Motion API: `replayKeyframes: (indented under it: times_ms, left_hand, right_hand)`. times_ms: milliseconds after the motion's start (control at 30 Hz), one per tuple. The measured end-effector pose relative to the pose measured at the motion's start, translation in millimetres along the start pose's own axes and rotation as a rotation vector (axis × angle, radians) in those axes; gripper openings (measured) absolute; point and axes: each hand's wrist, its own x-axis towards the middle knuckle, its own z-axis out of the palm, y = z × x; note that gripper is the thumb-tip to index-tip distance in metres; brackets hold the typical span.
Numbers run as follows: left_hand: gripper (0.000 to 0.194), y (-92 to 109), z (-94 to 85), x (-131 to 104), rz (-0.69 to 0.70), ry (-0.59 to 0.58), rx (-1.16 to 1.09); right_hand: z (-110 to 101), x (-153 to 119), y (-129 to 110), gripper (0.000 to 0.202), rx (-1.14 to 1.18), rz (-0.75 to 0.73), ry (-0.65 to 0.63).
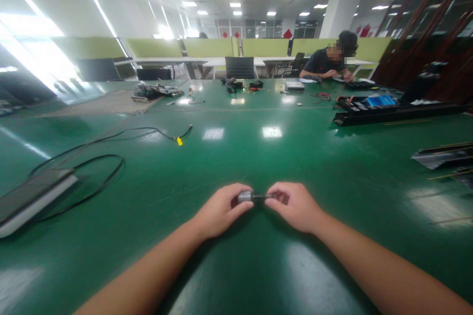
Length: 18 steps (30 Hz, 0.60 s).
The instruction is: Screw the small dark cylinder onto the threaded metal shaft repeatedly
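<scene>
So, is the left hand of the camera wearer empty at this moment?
No: the left hand grips a silver cylindrical piece between thumb and fingers.

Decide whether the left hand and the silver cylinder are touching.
Touching: the head view shows the left hand pinching the cylinder between thumb and fingers.

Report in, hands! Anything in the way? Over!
Left hand gripping silver metallic cylinder. Right hand pinching thin dark rod. Flat grey-white box off left, not in the way.
</scene>
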Motion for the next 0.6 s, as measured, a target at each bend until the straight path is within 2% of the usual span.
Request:
replayKeyframes:
  times_ms: [600]
  left_hand:
    - [0.028, -5.3, -1.4, 0.1, -0.009, 0.002, -0.016]
  right_hand:
    - [-1.4, 1.0, 1.5, 0.009, -0.03, -0.009, 0.029]
